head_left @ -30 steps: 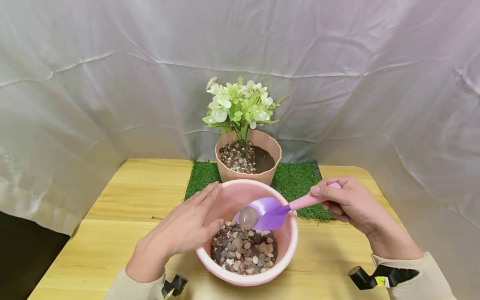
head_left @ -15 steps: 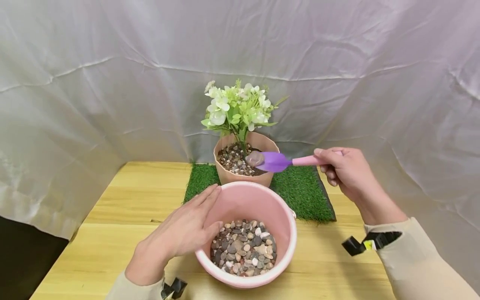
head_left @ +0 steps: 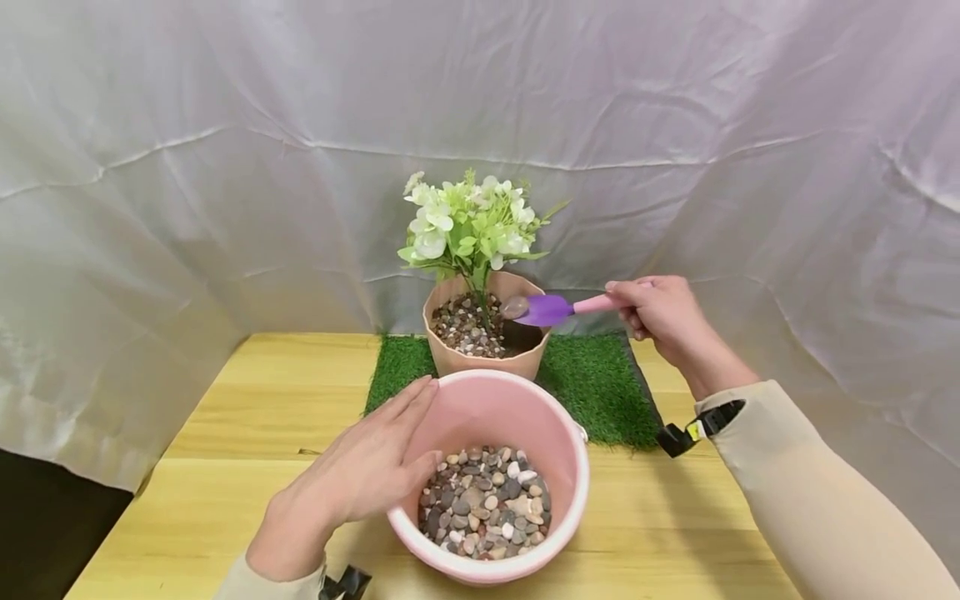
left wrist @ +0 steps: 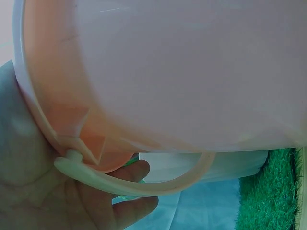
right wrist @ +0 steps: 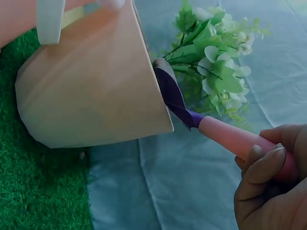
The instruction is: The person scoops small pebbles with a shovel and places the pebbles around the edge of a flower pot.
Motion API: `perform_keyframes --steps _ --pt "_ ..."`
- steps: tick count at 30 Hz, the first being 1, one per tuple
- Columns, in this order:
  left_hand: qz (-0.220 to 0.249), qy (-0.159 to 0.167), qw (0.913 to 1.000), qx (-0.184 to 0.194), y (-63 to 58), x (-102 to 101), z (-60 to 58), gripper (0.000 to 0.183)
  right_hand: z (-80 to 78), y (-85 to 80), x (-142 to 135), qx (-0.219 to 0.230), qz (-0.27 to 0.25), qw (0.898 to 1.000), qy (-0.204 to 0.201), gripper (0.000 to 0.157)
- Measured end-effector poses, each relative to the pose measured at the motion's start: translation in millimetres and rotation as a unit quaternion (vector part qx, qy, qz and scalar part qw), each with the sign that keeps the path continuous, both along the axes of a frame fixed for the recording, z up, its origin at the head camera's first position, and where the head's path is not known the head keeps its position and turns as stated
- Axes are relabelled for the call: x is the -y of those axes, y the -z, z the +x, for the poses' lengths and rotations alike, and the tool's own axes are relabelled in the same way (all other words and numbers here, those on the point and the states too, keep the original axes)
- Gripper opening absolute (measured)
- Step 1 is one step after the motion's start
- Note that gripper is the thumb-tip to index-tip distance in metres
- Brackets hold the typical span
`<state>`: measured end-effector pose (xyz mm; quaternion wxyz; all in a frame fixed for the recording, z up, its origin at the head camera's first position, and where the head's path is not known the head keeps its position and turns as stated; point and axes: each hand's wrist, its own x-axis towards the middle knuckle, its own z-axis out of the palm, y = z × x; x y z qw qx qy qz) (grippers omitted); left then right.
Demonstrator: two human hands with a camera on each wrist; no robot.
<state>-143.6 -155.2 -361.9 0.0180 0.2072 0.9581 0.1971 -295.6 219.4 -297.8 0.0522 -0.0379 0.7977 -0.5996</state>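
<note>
Grey cloth (head_left: 225,83) hangs behind the wooden table (head_left: 285,417), where we see the pink bucket (head_left: 491,408) close before the flowerpot (head_left: 472,364), probably to make the reach short. With straight fingers, the left hand (head_left: 367,467) rests against the bucket, we think for steadying it. The right hand (head_left: 663,315) grips the trowel (head_left: 551,310), whose blade bears one large stone (head_left: 514,307) over the flowerpot.

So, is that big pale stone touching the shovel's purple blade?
Touching: the head view shows the stone resting on the tip of the purple blade, with no gap between them.
</note>
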Motion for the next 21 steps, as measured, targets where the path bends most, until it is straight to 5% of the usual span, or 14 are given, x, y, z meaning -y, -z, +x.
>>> perform_keyframes --steps 14,21 --pt "-0.001 -0.002 1.0 0.0 3.1 2 0.6 0.084 -19.0 -8.9 10 0.01 0.066 0.997 0.025 0.025" --pt "-0.003 0.002 1.0 -0.003 2.0 1 -0.6 0.084 -20.2 -19.3 23 -0.04 0.155 0.987 0.029 0.03"
